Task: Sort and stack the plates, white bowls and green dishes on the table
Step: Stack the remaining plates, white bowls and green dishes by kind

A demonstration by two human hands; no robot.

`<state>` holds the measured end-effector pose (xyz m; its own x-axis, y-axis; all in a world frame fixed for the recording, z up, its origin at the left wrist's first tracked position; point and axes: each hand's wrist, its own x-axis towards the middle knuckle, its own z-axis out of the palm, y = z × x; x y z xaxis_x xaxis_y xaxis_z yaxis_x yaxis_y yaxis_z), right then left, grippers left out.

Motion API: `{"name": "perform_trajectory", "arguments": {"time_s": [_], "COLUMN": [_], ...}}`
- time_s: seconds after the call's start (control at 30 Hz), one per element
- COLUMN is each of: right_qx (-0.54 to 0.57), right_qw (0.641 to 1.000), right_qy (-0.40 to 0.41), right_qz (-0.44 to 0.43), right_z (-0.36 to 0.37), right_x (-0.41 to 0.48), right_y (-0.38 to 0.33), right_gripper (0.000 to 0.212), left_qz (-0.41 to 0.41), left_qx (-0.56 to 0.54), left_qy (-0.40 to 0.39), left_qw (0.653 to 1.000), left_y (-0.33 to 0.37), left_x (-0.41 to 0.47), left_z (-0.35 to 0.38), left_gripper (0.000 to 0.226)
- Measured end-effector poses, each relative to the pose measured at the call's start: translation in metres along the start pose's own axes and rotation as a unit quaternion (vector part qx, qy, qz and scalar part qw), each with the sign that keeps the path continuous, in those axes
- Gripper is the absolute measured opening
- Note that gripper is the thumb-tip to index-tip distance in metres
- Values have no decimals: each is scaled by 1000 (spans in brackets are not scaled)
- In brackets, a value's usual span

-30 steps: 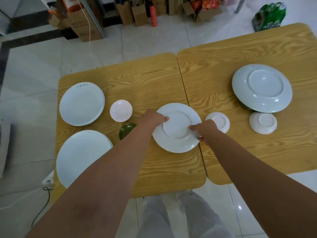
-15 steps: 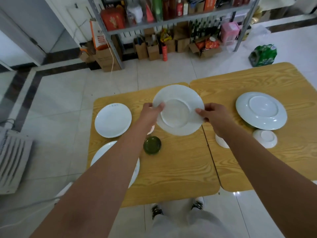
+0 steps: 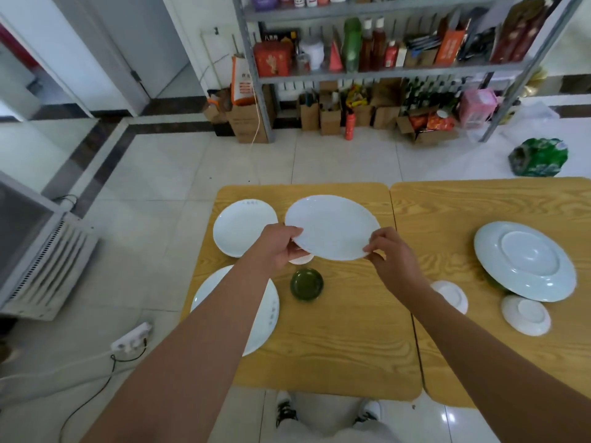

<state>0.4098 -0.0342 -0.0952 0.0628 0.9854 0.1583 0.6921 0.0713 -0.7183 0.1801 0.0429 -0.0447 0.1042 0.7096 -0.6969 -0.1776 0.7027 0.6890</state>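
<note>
Left of the green dish (image 3: 306, 284), our near plate (image 3: 265, 327) lies single; right of it, bowls (image 3: 526, 314) and a big plate (image 3: 524, 260) sit upturned, unsorted. Just beyond the dish, our left hand (image 3: 275, 247) and right hand (image 3: 390, 257) pinch the held plate (image 3: 332, 227) by its rim, airborne; stacking seems barely begun.

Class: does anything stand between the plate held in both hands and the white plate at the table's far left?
Nothing visible does. The held plate hangs beside the far-left plate; the small bowl and green dish lie lower.
</note>
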Motion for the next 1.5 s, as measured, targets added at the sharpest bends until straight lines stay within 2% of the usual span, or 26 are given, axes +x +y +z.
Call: {"name": "perform_trajectory", "arguments": {"time_s": [0.13,0.2,0.27,0.33,0.4,0.5,0.6,0.67,0.77,0.87,0.97,1.07,1.17,1.4,1.5], "right_qx": [-8,8,41,65,87,170,221,242,289,275,239,170,139,105,89], "right_qw": [1000,1000,998,991,980,944,918,901,862,847,853,875,882,882,882], "right_qy": [-5,8,38,67,37,-62,-84,-74,-70,-70,-81,-96,-97,-92,-89], "right_qz": [2,4,38,97,174,276,320,351,410,449,456,444,440,450,453], "right_z": [11,16,18,22,34,61,92,112,144,182,216,236,250,269,273], "right_x": [0,-2,-1,7,22,44,63,76,95,112,122,128,135,146,147], "right_y": [4,4,-3,-15,-31,-61,-90,-104,-119,-121,-117,-112,-107,-95,-91], "right_gripper": [16,25,33,32,36,46,47,41,16,10,11,13,14,13,23], "left_qz": [20,38,53,63,70,74,78,75,72,66,63,56,39,9,0], "left_qx": [-20,-17,-12,-16,-21,-24,-33,-48,-57,-30,38,96,126,136,144], "left_qy": [12,24,53,77,93,109,98,93,85,103,177,233,238,227,220], "left_qw": [1000,999,997,995,993,991,992,992,992,992,981,966,962,964,965], "left_y": [-5,-8,-9,-8,-4,6,18,27,34,34,35,36,34,28,23], "left_x": [0,1,2,5,9,20,32,40,56,77,97,118,140,176,186], "left_z": [-4,-9,-17,-29,-43,-72,-103,-124,-158,-188,-213,-237,-255,-266,-267], "left_gripper": [41,43,44,45,46,46,47,47,46,44,14,21,14,19,18]}}
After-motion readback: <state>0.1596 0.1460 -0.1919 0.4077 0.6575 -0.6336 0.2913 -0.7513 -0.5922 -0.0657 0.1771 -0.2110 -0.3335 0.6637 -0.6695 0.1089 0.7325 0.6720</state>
